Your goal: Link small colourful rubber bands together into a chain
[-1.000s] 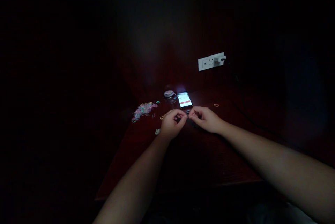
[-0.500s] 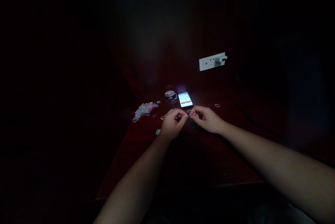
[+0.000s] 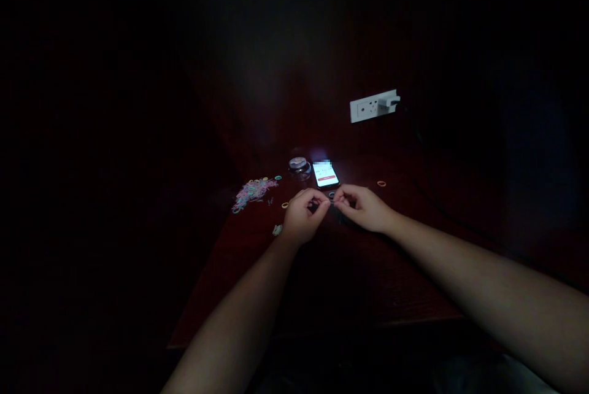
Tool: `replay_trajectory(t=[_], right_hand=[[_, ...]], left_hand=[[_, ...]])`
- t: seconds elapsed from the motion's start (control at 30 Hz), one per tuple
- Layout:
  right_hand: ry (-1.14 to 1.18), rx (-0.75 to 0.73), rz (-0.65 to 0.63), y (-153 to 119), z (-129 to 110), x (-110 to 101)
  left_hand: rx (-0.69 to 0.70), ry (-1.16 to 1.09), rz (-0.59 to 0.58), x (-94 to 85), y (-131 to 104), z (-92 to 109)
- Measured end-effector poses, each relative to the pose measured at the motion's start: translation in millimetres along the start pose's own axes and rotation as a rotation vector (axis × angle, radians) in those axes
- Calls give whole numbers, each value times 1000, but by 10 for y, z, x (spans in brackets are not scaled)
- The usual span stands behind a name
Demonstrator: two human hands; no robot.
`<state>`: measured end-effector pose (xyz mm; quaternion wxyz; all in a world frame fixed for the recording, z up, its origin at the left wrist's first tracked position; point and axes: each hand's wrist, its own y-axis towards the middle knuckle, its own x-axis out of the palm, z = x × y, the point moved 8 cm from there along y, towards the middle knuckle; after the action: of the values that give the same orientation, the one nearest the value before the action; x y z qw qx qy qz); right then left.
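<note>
My left hand (image 3: 304,215) and my right hand (image 3: 361,207) meet over the dark red table, fingertips pinched and almost touching. Whatever sits between the fingertips is too small and dim to name. Just beyond them lies a small bluish ring (image 3: 332,195). A yellow ring (image 3: 284,205) rests left of my left hand, and a small pale cluster (image 3: 277,230) lies beside that wrist. Past both hands is a phone (image 3: 326,174) with its screen lit.
A heap of small coloured bands (image 3: 254,192) covers the table's left side. Near the phone stands a round clear container (image 3: 300,167). An orange ring (image 3: 381,183) lies to the right. On the wall is a socket strip (image 3: 373,106) with a plug and dark cable.
Both hands keep almost the same pinched pose. The whole view has shifted very slightly; no object has visibly moved on the table.
</note>
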<state>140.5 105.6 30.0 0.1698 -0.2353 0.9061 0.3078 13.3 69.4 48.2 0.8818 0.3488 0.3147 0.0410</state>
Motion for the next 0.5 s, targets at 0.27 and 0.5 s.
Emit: replay_trajectory(t=[0.27,0.5], right_hand=[[2,5,10,3,-10,-6],[3,-2,20,11,0,-12]], left_hand=[[-41,17,19,6,-10,-39],[-32,19,12,-1,-12,-30]])
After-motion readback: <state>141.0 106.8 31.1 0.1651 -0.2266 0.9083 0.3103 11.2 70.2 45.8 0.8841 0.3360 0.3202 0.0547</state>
